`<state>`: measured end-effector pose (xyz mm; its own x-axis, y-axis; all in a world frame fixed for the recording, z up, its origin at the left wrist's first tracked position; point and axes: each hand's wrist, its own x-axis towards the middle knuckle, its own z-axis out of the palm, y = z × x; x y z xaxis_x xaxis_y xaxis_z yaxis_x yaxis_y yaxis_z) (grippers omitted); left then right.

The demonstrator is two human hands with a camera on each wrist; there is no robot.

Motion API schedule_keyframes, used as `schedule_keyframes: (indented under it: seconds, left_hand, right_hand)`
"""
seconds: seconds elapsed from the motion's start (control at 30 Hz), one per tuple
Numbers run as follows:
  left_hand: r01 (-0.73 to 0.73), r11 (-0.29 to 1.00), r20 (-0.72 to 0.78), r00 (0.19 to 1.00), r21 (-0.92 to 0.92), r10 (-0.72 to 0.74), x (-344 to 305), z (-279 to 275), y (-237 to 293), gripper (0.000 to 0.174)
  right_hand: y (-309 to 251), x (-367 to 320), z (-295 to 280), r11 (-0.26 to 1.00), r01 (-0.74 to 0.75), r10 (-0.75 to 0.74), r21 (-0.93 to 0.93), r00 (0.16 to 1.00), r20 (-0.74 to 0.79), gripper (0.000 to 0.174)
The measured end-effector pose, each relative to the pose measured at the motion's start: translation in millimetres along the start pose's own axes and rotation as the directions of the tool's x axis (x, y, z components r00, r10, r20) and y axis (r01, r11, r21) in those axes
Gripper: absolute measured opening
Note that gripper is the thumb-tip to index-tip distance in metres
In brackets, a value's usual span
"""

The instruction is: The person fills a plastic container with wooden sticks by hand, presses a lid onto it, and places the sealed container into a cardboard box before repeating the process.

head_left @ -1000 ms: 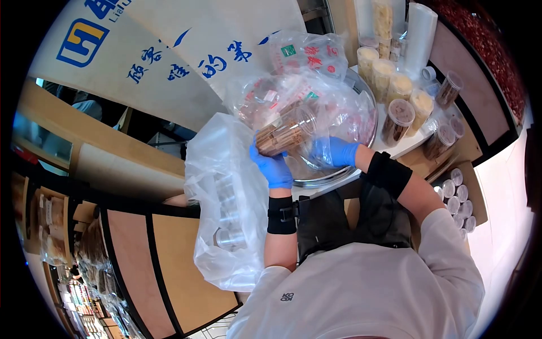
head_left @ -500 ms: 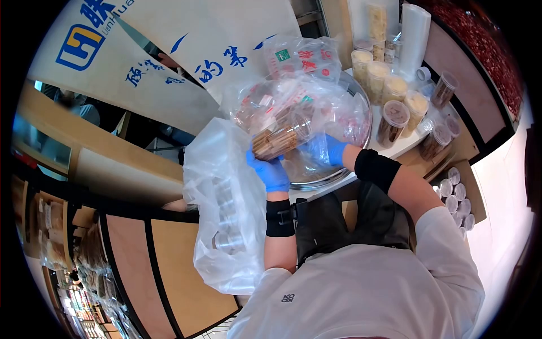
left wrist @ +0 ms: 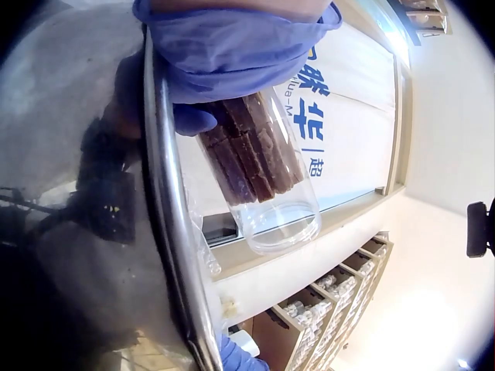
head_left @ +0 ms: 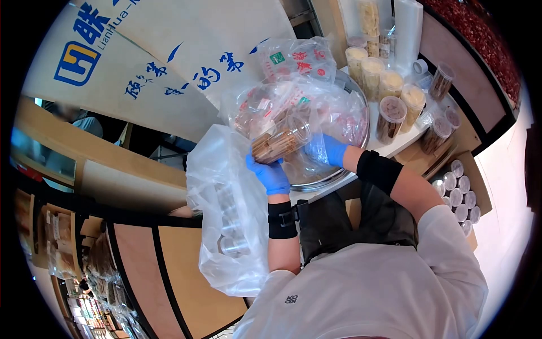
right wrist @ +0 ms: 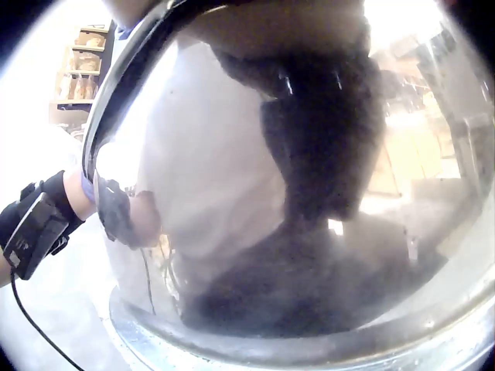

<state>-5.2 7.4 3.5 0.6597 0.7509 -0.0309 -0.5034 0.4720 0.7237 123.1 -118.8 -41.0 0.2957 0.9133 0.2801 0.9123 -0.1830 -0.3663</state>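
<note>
In the head view, my blue-gloved left hand (head_left: 271, 176) grips a clear plastic jar (head_left: 282, 140) of brown sticks, tilted with its clear end up and to the right. The same jar (left wrist: 255, 154) shows in the left wrist view below the gloved left hand (left wrist: 232, 54). My gloved right hand (head_left: 328, 150) lies at the near side of the clear printed bags (head_left: 344, 110) on the round metal tray (head_left: 322, 184); its fingers are partly covered by plastic, so their grip cannot be made out. The right wrist view shows mostly a shiny metal surface (right wrist: 232, 154).
Filled jars (head_left: 390, 120) stand on the white table right of the tray, near a roll of clear film (head_left: 407, 39). A translucent bag of empty containers (head_left: 231, 214) lies left of my left arm. A box of lidded jars (head_left: 460, 195) sits at the lower right.
The left hand and its jar have shifted slightly left and down in the head view, and the right hand has moved a little left. The left hand's hold is unchanged.
</note>
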Motion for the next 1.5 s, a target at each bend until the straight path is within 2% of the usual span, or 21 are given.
schedule_keyframes:
  seconds: [0.1, 0.13, 0.2, 0.23, 0.3, 0.33, 0.4, 0.43, 0.5, 0.53, 0.6, 0.73, 0.8, 0.83, 0.9, 1.03, 1.13, 1.2, 1.33, 1.4, 1.5]
  left_hand:
    - [0.007, 1.000, 0.027, 1.000, 0.011, -0.008, 2.1, -3.9, -0.8, 0.050]
    - [0.008, 1.000, 0.027, 1.000, 0.012, -0.008, 1.8, -3.5, -0.7, 0.050]
    - [0.003, 1.000, 0.024, 1.000, 0.016, -0.003, 1.1, -3.1, -1.4, 0.051]
    - [0.005, 1.000, 0.025, 1.000, 0.018, -0.005, 1.3, -3.3, -2.0, 0.051]
    - [-0.003, 1.000, 0.021, 1.000, 0.010, 0.003, 2.1, -3.8, -2.5, 0.051]
    - [-0.003, 1.000, 0.019, 1.000, 0.011, 0.003, 1.9, -4.4, -2.3, 0.051]
    - [-0.009, 1.000, 0.034, 0.999, 0.025, 0.008, 1.6, -4.8, -1.6, 0.052]
    - [-0.009, 1.000, 0.032, 0.999, 0.025, 0.009, 1.1, -4.9, -1.2, 0.052]
    - [-0.008, 0.999, 0.033, 0.999, 0.046, 0.006, 0.8, -4.0, -0.9, 0.052]
    - [-0.009, 0.999, 0.034, 0.999, 0.045, 0.007, 1.4, -4.7, -1.7, 0.052]
    - [-0.010, 1.000, 0.036, 0.999, 0.027, 0.009, 2.6, -6.3, -3.0, 0.053]
    - [0.001, 1.000, 0.027, 1.000, 0.024, -0.002, 3.7, -8.1, -3.7, 0.053]
    - [0.003, 0.999, 0.050, 0.999, 0.032, -0.005, 3.1, -7.9, -2.6, 0.053]
    - [0.000, 1.000, 0.048, 0.999, 0.031, -0.002, 2.6, -6.5, -2.1, 0.053]
    - [-0.009, 0.999, 0.014, 1.000, 0.031, 0.009, 1.2, -3.0, -1.6, 0.054]
    - [-0.012, 0.999, 0.000, 1.000, 0.031, 0.012, 0.5, -0.8, -1.6, 0.053]
    - [-0.025, 0.999, 0.009, 1.000, 0.021, 0.025, -0.2, -2.2, -1.0, 0.052]
    - [0.013, 0.998, 0.046, 0.999, 0.053, -0.015, 2.3, -6.6, -1.6, 0.055]
    - [0.017, 0.999, 0.016, 1.000, 0.037, -0.018, 3.3, -6.1, -1.8, 0.056]
    - [0.016, 1.000, -0.003, 1.000, 0.004, -0.016, 3.0, -4.5, -2.5, 0.055]
    - [0.012, 0.999, 0.041, 0.999, 0.039, -0.014, 6.1, -10.5, -4.1, 0.053]
  right_hand:
    - [-10.5, -2.0, -17.6, 0.993, -0.030, 0.019, 0.118, 0.995, 0.097, 0.016]
    - [-1.7, -1.1, -4.0, 0.992, -0.031, 0.019, 0.119, 0.995, 0.097, 0.016]
    - [6.9, 1.5, 14.8, 0.908, -0.061, 0.074, 0.414, 0.997, -0.015, 0.019]
    - [4.7, -0.2, 10.5, 0.907, -0.063, 0.077, 0.415, 0.997, -0.016, 0.019]
    - [-2.3, -3.4, -5.4, 0.991, -0.063, 0.050, 0.118, 0.992, 0.113, 0.023]
    - [-3.2, -4.2, -7.4, 0.991, -0.063, 0.049, 0.119, 0.992, 0.114, 0.023]
    - [-7.6, -4.5, -16.1, 0.999, 0.042, -0.038, -0.021, 0.984, 0.174, 0.026]
    - [-12.4, -6.0, -22.1, 0.999, 0.043, -0.039, -0.020, 0.984, 0.175, 0.026]
    - [-21.3, -9.3, -33.5, 0.985, -0.165, 0.171, -0.043, 0.963, 0.210, 0.026]
    - [-18.9, -9.7, -30.6, 0.985, -0.165, 0.171, -0.044, 0.963, 0.209, 0.026]
    - [-16.2, -10.0, -27.2, 0.995, -0.050, 0.062, -0.088, 0.988, 0.142, 0.028]
    - [-16.2, -12.1, -29.7, 0.983, -0.118, 0.143, -0.139, 0.972, 0.187, 0.027]
    - [-11.3, -14.3, -23.1, 0.965, -0.066, 0.089, -0.256, 0.993, 0.081, 0.028]
    - [-12.9, -14.2, -25.2, 0.965, -0.062, 0.086, -0.256, 0.993, 0.082, 0.028]
    - [-18.3, -16.5, -34.4, 0.932, -0.175, 0.220, -0.319, 0.969, 0.111, 0.029]
    - [-23.4, -20.7, -40.9, 0.930, -0.225, 0.252, -0.289, 0.966, 0.058, 0.030]
    - [-12.9, -18.9, -27.9, 0.937, -0.193, 0.242, -0.291, 0.959, 0.146, 0.026]
    - [-9.0, -19.2, -23.2, 0.965, -0.198, 0.215, -0.172, 0.973, 0.086, 0.027]
    - [-9.1, -22.6, -33.6, 0.963, -0.247, 0.255, -0.108, 0.964, 0.069, 0.026]
    - [3.2, -33.1, -50.1, 0.976, -0.217, 0.216, 0.004, 0.972, -0.090, 0.028]
    - [15.7, -46.7, -96.7, 0.960, -0.281, 0.281, -0.004, 0.959, 0.038, 0.032]
